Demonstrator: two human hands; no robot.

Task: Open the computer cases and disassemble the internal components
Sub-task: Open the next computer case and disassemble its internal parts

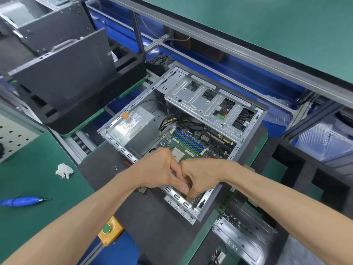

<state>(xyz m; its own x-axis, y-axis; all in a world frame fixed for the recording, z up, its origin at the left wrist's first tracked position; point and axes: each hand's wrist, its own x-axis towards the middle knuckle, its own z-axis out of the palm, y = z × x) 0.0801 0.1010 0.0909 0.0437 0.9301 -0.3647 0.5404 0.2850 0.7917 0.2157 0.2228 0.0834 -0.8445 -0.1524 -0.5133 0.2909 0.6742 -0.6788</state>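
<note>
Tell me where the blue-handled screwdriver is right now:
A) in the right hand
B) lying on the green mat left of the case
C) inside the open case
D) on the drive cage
B: the blue-handled screwdriver lies on the green mat, left of the open case; the left hand and right hand are both at the case's near corner.

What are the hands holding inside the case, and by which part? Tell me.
Both hands pinch something small at the near corner of the case, over the motherboard. The fingers hide what it is.
</note>
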